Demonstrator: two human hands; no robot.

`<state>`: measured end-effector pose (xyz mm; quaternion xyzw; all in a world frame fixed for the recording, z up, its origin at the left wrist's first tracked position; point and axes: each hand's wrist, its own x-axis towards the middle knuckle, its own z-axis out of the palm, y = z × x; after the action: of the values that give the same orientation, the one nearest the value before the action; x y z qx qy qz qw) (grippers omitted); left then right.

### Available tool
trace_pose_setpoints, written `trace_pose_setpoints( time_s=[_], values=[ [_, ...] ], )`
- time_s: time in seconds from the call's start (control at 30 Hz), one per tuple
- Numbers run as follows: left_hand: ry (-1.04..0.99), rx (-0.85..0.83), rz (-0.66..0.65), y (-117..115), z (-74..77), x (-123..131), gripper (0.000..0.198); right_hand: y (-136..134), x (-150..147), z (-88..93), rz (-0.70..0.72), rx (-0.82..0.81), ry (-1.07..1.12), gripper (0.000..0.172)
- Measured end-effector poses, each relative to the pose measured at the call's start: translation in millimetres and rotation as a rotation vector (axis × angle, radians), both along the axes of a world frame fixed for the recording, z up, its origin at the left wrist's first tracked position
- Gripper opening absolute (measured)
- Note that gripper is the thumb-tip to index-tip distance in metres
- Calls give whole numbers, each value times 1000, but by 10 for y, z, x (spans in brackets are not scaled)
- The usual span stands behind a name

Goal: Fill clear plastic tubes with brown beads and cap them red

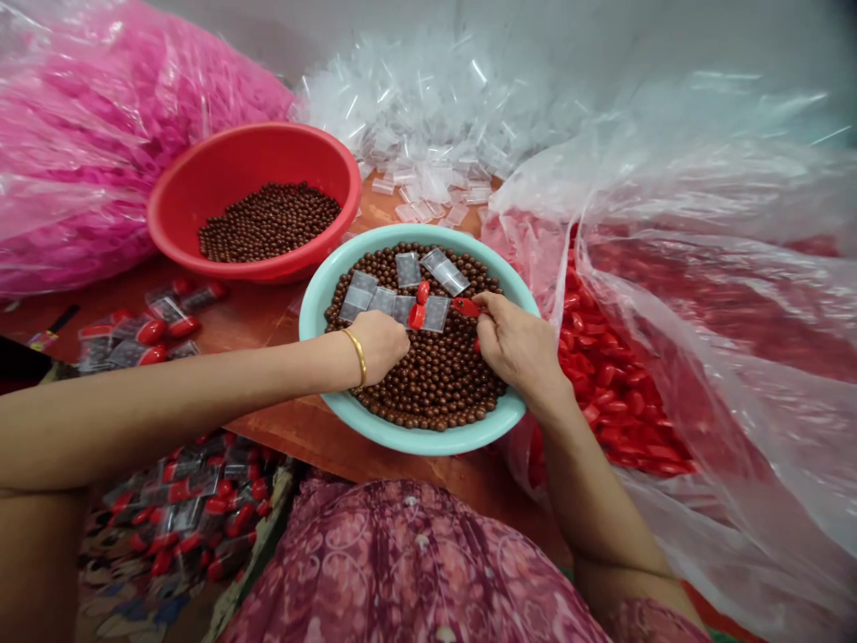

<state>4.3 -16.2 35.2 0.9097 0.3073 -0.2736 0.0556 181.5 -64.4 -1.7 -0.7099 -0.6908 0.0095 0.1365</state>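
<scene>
A light-blue basin [314, 326] holds small round brown balls [442, 384]. Several clear flat plastic cases [447, 271] lie on top of them, with red plastic caps [419, 308] among the cases. My left hand [381, 346], a gold bangle at its wrist, is closed and low over the balls beside the cases; whatever its fingers hold is hidden. Between the thumb and forefinger of my right hand [519, 344] is a red cap [467, 307], above the basin's right side. Another bit of red shows under that hand's fingers.
Behind on the left stands a red basin [167, 210] of brown balls. Clear cases [455, 107] are heaped at the back. A plastic bag of red caps [609, 393] lies right, a bag of pink pieces [80, 134] left. Filled red-capped cases [144, 330] lie left; more [194, 509] lie below.
</scene>
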Motion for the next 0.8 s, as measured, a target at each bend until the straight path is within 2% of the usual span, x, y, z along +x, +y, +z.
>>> trace_pose_setpoints(
  time_s=[0.17,0.27,0.33,0.43,0.57,0.7,0.8],
  values=[
    [-188,-63,-14,1,-280,106,21,8,8,-13,6,49,102,32],
    [-314,-115,104,27,-432,170,23,8,39,-48,13,102,255,29],
    [-402,-179,202,68,-475,188,20,8,71,-93,24,142,407,27],
    [-627,-377,347,131,-482,158,10,18,117,-154,30,215,643,23],
    [-1001,-761,523,124,-470,74,14,52,146,-133,21,255,932,27],
    [-1157,-1119,590,37,-424,45,25,54,147,-49,-17,154,1243,25],
    [-1251,-1271,642,-2,-376,55,27,6,104,-14,-4,38,1385,25]
  ],
)
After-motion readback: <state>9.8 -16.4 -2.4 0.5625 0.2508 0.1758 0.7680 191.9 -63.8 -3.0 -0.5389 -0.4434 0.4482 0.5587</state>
